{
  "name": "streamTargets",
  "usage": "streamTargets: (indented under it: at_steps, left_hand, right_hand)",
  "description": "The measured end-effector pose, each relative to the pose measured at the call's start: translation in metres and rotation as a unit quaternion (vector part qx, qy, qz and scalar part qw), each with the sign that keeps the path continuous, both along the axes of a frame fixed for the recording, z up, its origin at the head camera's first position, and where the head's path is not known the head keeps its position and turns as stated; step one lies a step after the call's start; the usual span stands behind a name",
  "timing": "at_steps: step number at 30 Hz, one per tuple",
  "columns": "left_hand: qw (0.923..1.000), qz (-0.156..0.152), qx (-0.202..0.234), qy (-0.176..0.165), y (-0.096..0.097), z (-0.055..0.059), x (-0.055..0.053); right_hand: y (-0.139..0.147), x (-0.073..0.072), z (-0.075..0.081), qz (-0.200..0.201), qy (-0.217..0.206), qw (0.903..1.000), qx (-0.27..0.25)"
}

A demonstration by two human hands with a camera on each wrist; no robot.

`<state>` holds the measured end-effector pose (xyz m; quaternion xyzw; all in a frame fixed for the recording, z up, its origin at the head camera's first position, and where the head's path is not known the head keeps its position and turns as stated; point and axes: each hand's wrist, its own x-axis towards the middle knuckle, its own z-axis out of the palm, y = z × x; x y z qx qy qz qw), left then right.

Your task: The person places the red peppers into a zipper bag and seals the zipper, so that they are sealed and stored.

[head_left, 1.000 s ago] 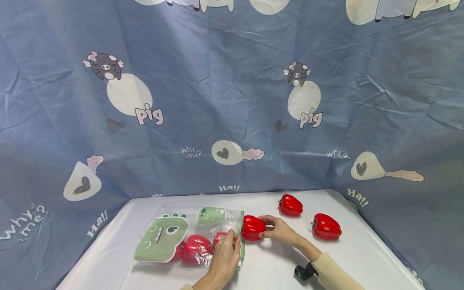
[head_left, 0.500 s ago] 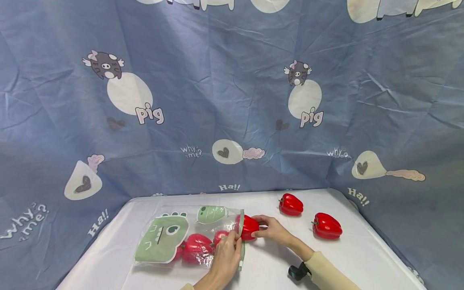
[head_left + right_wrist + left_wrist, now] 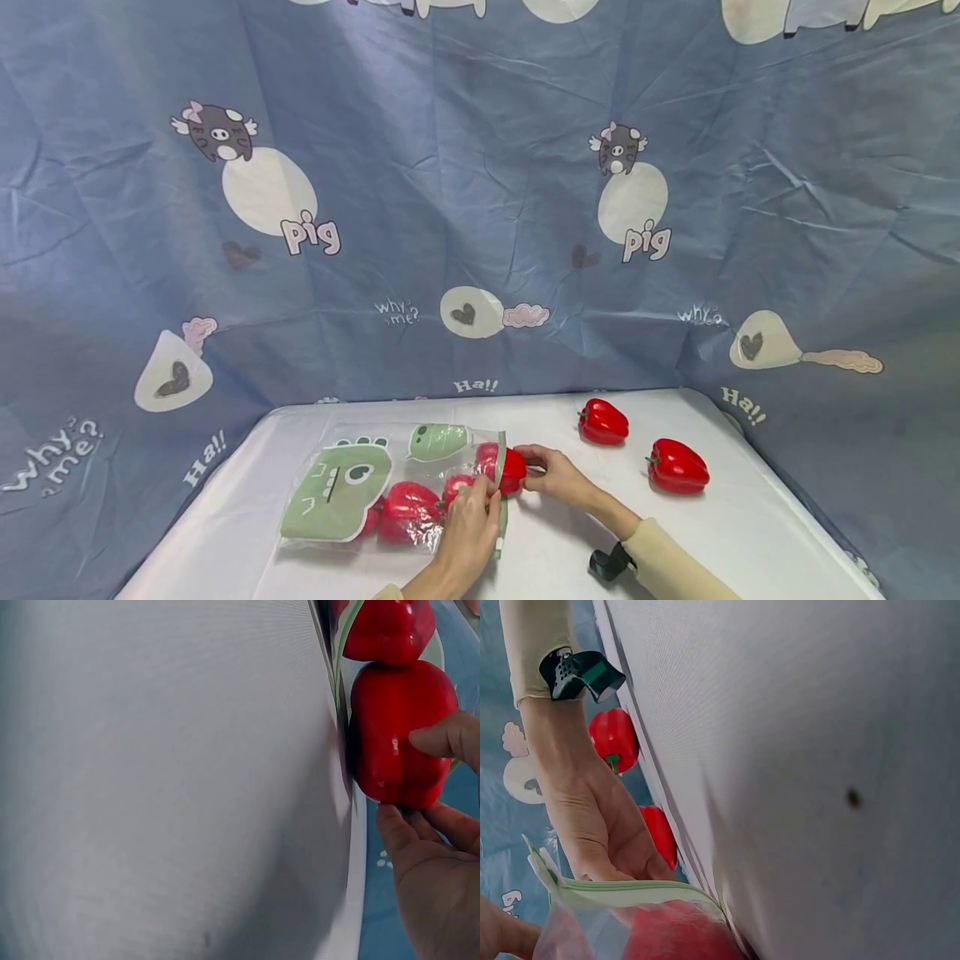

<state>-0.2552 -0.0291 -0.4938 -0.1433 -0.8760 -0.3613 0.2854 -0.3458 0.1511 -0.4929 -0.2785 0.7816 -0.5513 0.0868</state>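
A clear zip bag (image 3: pixel 337 493) with a green dinosaur print lies flat, its green-edged mouth facing right. Several red bell peppers (image 3: pixel 407 512) show through its plastic. At the mouth, my left hand (image 3: pixel 467 529) pinches the bag's edge between thumb and fingers. My right hand (image 3: pixel 557 475) holds another red bell pepper (image 3: pixel 513 472) by its outer end, thumb on one side and fingers on the other. That pepper is partly inside the bag, behind the green zip strip (image 3: pixel 630 889). The right wrist view shows it right against a pepper (image 3: pixel 390 630) deeper in.
Two loose red bell peppers, one at the back (image 3: pixel 602 422) and one farther right (image 3: pixel 677 467), lie on the white-covered table (image 3: pixel 570 567). A blue printed cloth (image 3: pixel 480 208) hangs behind. A small black camera (image 3: pixel 609 563) is strapped to the right wrist.
My right hand has moved left, sliding its bell pepper from outside the bag's mouth to partly inside. The left hand keeps its place on the bag's edge.
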Motion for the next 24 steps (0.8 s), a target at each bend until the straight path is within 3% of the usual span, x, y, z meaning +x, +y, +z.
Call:
streamTargets:
  at_steps: [5,12,18,24]
  left_hand:
    - [1.0,0.0,-0.002,-0.002,0.0,-0.001,0.0]
    - [1.0,0.004,0.001,-0.002,0.001,-0.003,-0.001]
    - [0.9999,-0.008,0.005,-0.013,0.0,-0.002,-0.001]
    - [0.9996,-0.011,0.009,-0.024,-0.001,-0.001,0.001]
  right_hand:
    - [0.0,-0.002,0.0,-0.002,0.0,1.0,-0.009]
    - [-0.003,-0.007,-0.004,-0.035,0.021,0.9992,0.004]
    - [-0.011,0.0,0.007,-0.04,0.037,0.9985,0.003]
    - [-0.017,-0.001,0.008,-0.038,0.049,0.9981,-0.003]
